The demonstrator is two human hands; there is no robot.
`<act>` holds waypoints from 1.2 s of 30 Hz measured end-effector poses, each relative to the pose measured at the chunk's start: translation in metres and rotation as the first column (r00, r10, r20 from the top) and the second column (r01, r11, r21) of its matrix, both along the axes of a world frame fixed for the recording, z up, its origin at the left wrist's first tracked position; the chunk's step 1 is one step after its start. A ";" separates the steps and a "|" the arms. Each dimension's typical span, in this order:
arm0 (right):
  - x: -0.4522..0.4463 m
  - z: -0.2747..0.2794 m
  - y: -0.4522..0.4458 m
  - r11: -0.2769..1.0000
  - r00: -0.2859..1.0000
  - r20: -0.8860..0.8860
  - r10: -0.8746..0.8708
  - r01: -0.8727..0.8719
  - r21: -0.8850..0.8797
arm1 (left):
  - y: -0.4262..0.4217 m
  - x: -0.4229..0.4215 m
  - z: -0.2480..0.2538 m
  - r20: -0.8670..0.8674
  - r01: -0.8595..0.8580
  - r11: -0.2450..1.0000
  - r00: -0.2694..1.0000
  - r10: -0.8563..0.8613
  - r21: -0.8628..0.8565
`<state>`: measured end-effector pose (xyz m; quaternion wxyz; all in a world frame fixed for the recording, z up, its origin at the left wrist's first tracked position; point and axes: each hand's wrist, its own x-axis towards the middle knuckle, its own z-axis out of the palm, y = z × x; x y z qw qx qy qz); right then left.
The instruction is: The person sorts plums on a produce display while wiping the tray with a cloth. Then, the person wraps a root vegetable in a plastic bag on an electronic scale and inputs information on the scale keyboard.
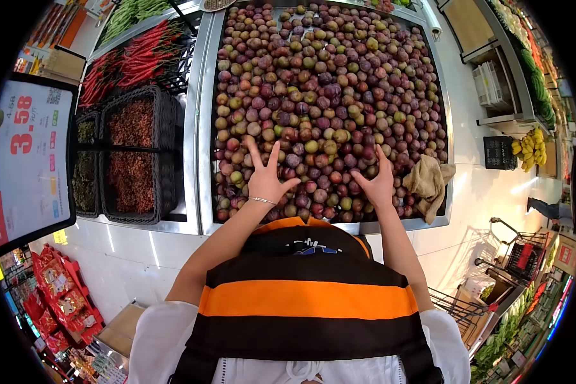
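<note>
A wide metal-edged bin (207,128) is filled with round plums (326,83) in purple, red and yellow-green. My left hand (269,179), with a bracelet at the wrist, lies over the plums near the bin's front edge, fingers spread and nothing held. To its right, my right hand (376,182) rests at the plums with thumb and fingers apart, also holding nothing. Plums fill the gap between the two hands. A crumpled tan cloth (427,179) lies on the fruit at the front right corner, beside my right hand but not touched.
Left of the bin are red chilies (150,54), a dark basket of reddish dried goods (131,157) and a price sign (29,153). Bananas (531,150), a black crate (499,152) and a shopping cart (525,256) stand at the right.
</note>
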<state>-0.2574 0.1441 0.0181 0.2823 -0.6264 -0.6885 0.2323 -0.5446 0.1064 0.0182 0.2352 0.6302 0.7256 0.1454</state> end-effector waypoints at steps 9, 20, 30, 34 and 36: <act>0.007 0.001 0.019 0.992 0.992 0.043 0.123 -0.124 0.024 | 0.075 0.024 0.009 -0.126 0.092 0.988 0.986 -0.107 -0.122; -0.012 -0.001 0.068 0.960 0.972 0.028 0.235 -0.228 -0.164 | 0.130 0.030 0.003 0.026 0.063 0.988 0.998 -0.060 -0.138; -0.044 -0.003 0.109 0.958 0.979 0.087 0.182 -0.156 -0.242 | 0.236 0.038 -0.009 0.124 0.024 0.996 0.992 -0.035 0.087; -0.057 -0.011 0.135 0.974 0.982 0.100 0.162 -0.143 -0.176 | 0.274 0.026 -0.028 0.087 -0.062 0.981 0.995 0.046 0.187; -0.064 -0.007 0.151 0.967 0.980 0.100 0.173 -0.149 -0.206 | 0.286 0.025 -0.031 0.045 -0.053 0.978 0.998 0.045 0.204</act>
